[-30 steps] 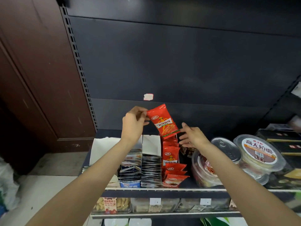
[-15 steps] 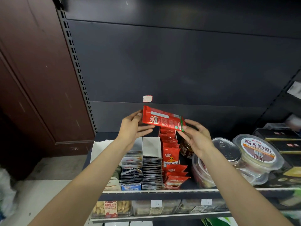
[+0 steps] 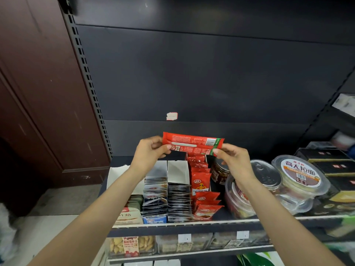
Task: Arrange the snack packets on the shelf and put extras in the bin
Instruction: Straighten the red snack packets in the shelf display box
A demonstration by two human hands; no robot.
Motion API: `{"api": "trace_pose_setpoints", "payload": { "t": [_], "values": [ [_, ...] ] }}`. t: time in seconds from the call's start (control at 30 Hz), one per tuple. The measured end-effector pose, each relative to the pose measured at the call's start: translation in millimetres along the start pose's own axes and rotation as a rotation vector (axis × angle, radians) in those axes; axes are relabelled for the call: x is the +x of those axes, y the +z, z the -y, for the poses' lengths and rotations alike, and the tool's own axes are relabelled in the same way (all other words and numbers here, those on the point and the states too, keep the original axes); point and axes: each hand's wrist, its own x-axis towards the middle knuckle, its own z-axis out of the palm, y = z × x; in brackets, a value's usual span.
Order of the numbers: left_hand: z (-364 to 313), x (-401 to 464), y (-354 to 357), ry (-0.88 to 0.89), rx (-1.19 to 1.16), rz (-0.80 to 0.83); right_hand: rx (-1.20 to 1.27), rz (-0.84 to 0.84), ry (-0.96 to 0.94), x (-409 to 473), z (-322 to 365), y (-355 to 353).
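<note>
Fingers [image 3: 163, 147] of the left hand [image 3: 148, 152] and right hand [image 3: 233, 158] pinch the 2 ends of 1 red packet [image 3: 192, 144]. Since 1 second ago it has turned from upright to level, back side showing, above the red row [image 3: 200, 186] on the shelf [image 3: 192, 224]; probably being checked before slotting in.

Hands: two [image 3: 148, 150] [image 3: 233, 160]
Held red foil snack packet [image 3: 192, 144]: one
Clear round plastic tubs [image 3: 299, 175]: perhaps three
White price tags [image 3: 184, 238]: two
</note>
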Motion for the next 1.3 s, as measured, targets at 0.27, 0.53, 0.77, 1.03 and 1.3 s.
{"api": "trace_pose_setpoints", "payload": {
  "t": [0.27,0.53,0.77,1.03,1.3],
  "values": [
    [-1,-2,-2,-0.036,0.022,-0.034,0.004,0.004,0.016,1,-1,2],
    [-10,-6,-8,-0.017,0.062,0.14,0.112,-0.02,0.197,6,-7,1],
    [-8,-11,-13,0.076,0.317,0.257,0.139,0.004,0.406,18,-21,0],
    [-4,-6,-1,0.286,0.609,-0.1,0.128,0.025,0.448,18,-26,7],
    [9,-8,6,0.156,0.652,-0.119,-0.546,0.269,0.173,8,-63,3]
  ]
}}
